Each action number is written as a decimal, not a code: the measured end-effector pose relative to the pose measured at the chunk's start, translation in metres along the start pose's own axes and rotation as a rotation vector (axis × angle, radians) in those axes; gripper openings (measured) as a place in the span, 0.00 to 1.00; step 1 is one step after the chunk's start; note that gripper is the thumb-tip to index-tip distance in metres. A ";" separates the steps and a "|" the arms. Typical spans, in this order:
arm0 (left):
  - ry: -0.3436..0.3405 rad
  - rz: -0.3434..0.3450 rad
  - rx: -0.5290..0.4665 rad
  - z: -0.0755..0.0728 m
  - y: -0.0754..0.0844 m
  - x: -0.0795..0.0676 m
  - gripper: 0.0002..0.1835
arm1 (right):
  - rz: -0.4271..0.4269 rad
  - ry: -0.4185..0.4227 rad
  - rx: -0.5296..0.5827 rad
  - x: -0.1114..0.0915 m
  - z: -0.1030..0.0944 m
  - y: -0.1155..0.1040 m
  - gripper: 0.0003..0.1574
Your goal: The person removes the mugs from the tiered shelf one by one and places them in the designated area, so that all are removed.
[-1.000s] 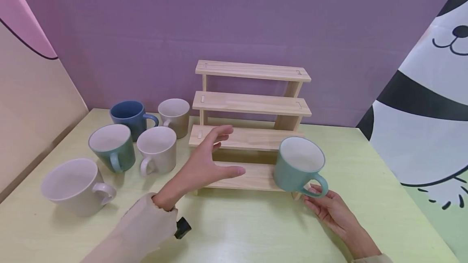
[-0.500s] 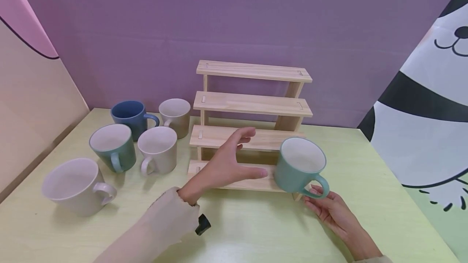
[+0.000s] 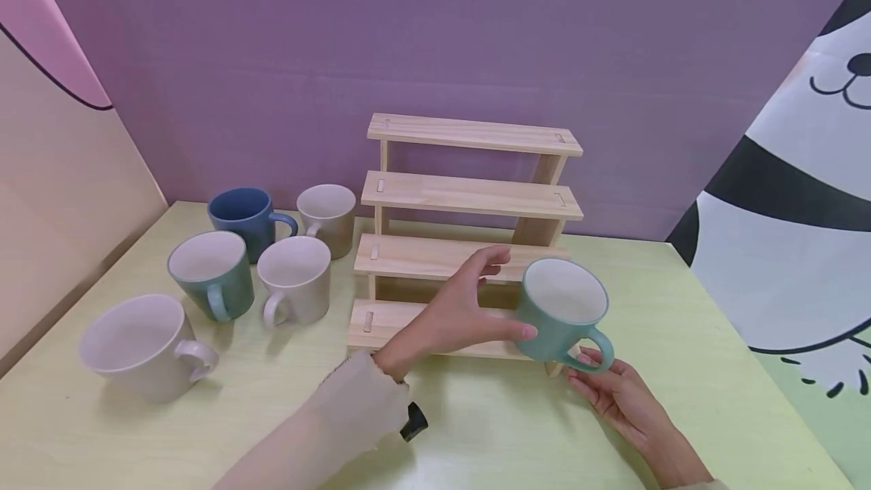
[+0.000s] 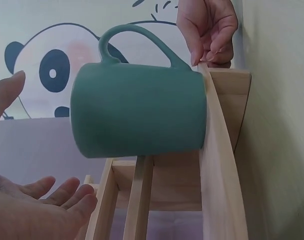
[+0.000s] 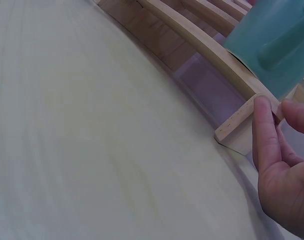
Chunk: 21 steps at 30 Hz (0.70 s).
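Observation:
A teal mug [image 3: 558, 308] with a white inside stands on the right end of the bottom step of a wooden tiered rack [image 3: 469, 195], its handle toward the front right. My left hand [image 3: 463, 312] is spread beside the mug, thumb and fingers wide apart. In the left wrist view a gap shows between those fingers and the mug [image 4: 137, 110]; nothing is held. Below the mug's handle, my right hand [image 3: 622, 395] pinches the front right corner of the rack. The right wrist view shows its fingers [image 5: 265, 130] against the end of the bottom board.
Left of the rack stand a blue mug [image 3: 245, 225], a beige-grey mug [image 3: 333, 229], a green mug [image 3: 221, 286], a pale mug [image 3: 302, 289] and a wide white cup [image 3: 143, 354]. A purple backdrop [image 3: 272, 59] rises behind the table [image 3: 497, 437].
My left hand has moved right across the front of the rack to the teal mug, staying spread. The right hand and the mug have stayed in place.

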<state>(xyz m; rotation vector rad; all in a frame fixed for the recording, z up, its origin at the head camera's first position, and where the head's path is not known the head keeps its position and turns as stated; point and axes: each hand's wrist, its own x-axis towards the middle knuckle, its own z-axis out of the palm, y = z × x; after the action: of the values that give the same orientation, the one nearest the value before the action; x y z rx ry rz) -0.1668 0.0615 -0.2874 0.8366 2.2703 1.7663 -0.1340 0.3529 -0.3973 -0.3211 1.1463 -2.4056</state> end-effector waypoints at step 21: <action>-0.032 0.070 -0.035 0.031 -0.015 0.025 0.49 | 0.002 -0.003 -0.030 0.000 0.001 -0.001 0.23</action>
<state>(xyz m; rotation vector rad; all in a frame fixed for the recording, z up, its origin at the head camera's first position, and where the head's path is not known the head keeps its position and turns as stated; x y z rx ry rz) -0.1793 0.0977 -0.3055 0.9410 2.2091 1.8032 -0.1339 0.3527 -0.3963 -0.3324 1.1814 -2.3872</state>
